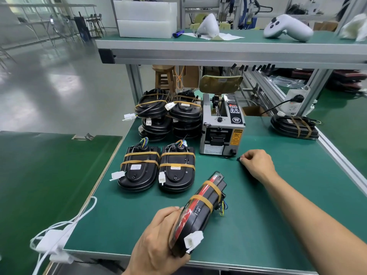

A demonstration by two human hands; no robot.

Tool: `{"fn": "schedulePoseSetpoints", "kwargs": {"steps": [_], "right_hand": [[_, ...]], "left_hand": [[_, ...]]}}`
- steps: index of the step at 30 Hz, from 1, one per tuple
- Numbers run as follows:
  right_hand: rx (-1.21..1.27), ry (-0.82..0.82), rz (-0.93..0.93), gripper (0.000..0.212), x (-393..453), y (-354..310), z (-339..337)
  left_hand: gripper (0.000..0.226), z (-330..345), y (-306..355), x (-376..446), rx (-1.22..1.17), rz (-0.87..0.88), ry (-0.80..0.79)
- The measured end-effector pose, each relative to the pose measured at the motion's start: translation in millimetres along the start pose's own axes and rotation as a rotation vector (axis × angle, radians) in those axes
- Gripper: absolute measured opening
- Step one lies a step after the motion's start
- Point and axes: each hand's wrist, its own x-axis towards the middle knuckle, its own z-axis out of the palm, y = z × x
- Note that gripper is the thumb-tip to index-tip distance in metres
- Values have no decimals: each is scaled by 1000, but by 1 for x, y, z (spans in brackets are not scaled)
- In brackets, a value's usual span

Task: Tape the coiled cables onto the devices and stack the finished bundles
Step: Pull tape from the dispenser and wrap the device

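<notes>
Head view: taped bundle in hand, heading for the stacks.

Nearest us, the left hand (158, 241) grips a taped bundle (196, 213) on edge, two tan bands round it and a white connector (193, 240) at the near end. Further out, the right hand (256, 162) pinches a small black scrap (239, 159) on the mat (278, 225) by the tape dispenser (221, 132). Two flat bundles (156, 169) lie beyond, stacks (168, 116) behind them. Taping looks done; next, I reckon, it goes on a pile, laid flat and square.
</notes>
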Motion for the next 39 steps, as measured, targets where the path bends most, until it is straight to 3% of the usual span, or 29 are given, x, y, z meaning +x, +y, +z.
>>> {"fn": "schedulePoseSetpoints", "kwargs": {"steps": [5, 16, 20, 30, 36, 39], "right_hand": [[109, -5, -2, 24, 0, 5, -5], [-106, -126, 39, 17, 14, -12, -6], [-40, -124, 67, 13, 18, -7, -7], [219, -114, -62, 12, 3, 17, -10], [34, -197, -60, 29, 10, 8, -11], [-125, -194, -74, 27, 12, -4, -10]], "left_hand": [[78, -4, 8, 5, 3, 24, 3], [66, -9, 13, 7, 62, 1, -29], [69, -8, 12, 6, 61, 0, -37], [78, -3, 4, 1, -5, -4, -21], [81, 1, -3, -2, -7, 6, -28], [81, 1, -5, -3, -9, 9, -23]]}}
